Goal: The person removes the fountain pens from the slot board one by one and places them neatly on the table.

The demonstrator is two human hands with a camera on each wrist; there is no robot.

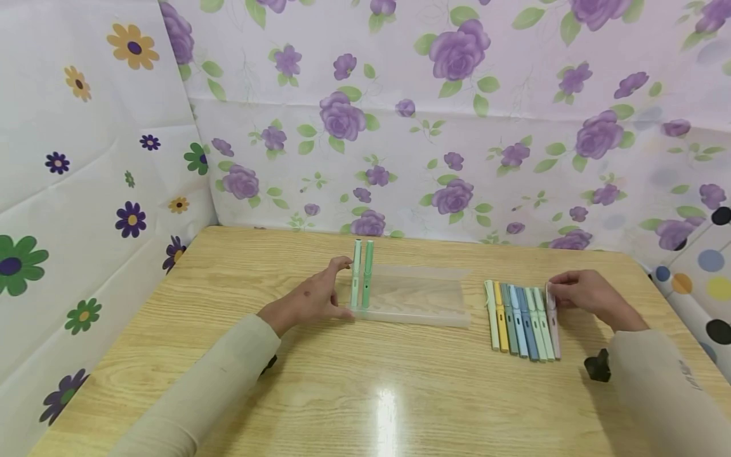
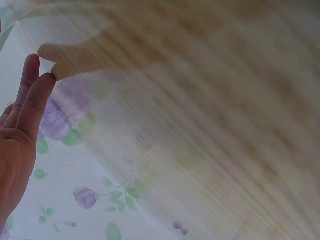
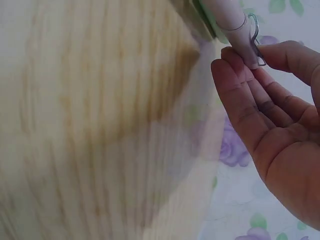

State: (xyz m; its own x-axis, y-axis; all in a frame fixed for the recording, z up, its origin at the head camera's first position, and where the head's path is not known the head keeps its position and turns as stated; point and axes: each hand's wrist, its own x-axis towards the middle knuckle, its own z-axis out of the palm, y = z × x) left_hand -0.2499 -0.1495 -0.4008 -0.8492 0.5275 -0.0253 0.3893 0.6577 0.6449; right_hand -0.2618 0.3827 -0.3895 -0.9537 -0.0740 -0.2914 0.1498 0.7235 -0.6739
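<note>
A clear plastic tray (image 1: 411,316) lies on the table with two pens standing side by side at its left end, a pale green pen (image 1: 356,279) and a brighter green pen (image 1: 368,279). My left hand (image 1: 308,296) holds the tray's left end, thumb at the near corner and fingers at the far one. To the right, several capped pens lie in a close row, among them a yellow pen (image 1: 502,324) and a blue pen (image 1: 530,330). At the row's right end, my right hand (image 1: 591,297) pinches a pale pink pen (image 3: 231,17) near its clip.
The wooden table (image 1: 320,387) spreads in front of both arms. Behind it hangs a cloth (image 1: 400,158) printed with purple roses, and a flowered cloth (image 1: 85,190) hangs at the left. A dotted cloth (image 1: 693,279) borders the right side.
</note>
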